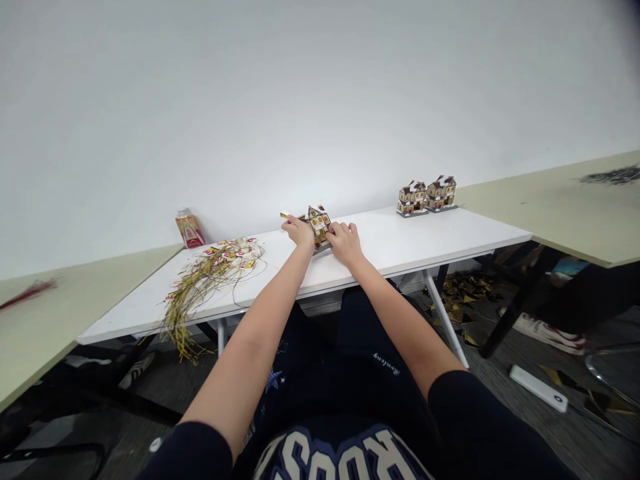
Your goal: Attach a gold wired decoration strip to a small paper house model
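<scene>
A small model house [319, 223] with a snowy roof and a grey base is tilted above the white table [385, 233], between my hands. My left hand [299, 233] is closed around its left side, and a small yellow piece sticks up by the fingers. The bent fingers of my right hand [344, 241] press on the house's right side. On the table's left lies a bundle of yellow and dark wires [200, 280] with small red, white and yellow pieces [240, 252] at their upper ends.
Two finished-looking model houses [413, 199] stand at the table's back right. A red and gold bottle [189, 229] leans by the wall at the back left. Pale side tables [560, 207] adjoin both ends. Gold scraps [463, 293] and a person's shoe [550, 332] are on the floor.
</scene>
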### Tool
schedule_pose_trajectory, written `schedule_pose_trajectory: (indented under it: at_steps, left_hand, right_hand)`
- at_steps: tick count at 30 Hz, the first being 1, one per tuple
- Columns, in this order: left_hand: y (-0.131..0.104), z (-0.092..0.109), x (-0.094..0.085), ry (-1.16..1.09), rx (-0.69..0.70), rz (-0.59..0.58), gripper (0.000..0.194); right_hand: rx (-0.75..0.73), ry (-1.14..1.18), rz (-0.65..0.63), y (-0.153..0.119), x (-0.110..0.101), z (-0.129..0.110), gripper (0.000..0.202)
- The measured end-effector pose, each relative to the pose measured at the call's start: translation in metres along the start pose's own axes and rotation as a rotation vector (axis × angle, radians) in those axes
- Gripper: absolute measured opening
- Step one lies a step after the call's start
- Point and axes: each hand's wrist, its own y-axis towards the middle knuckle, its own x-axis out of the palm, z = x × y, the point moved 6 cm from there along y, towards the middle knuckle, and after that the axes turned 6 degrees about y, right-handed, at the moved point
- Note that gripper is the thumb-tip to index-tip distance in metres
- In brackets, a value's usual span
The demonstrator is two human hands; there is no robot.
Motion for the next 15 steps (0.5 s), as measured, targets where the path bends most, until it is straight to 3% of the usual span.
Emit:
schedule_pose_trajectory:
  at_steps: [6, 13, 15]
  left_hand:
    - [0.012, -0.009, -0.007, 0.007, -0.043, 0.034, 0.039]
    - [0.033, -0.023, -0.011, 0.017, -0.112, 0.064, 0.049]
    - [0.042, -0.024, -0.010, 0.018, 0.001, 0.020, 0.053]
  right_hand:
    - [-0.073, 0.035, -0.008, -0.001, -0.001, -0.003, 0.029]
    - [0.007, 0.072, 0.026, -0.002, 0.000, 0.004, 0.030]
    - [0.019, 0.088, 0.013, -0.002, 0.003, 0.006, 0.023]
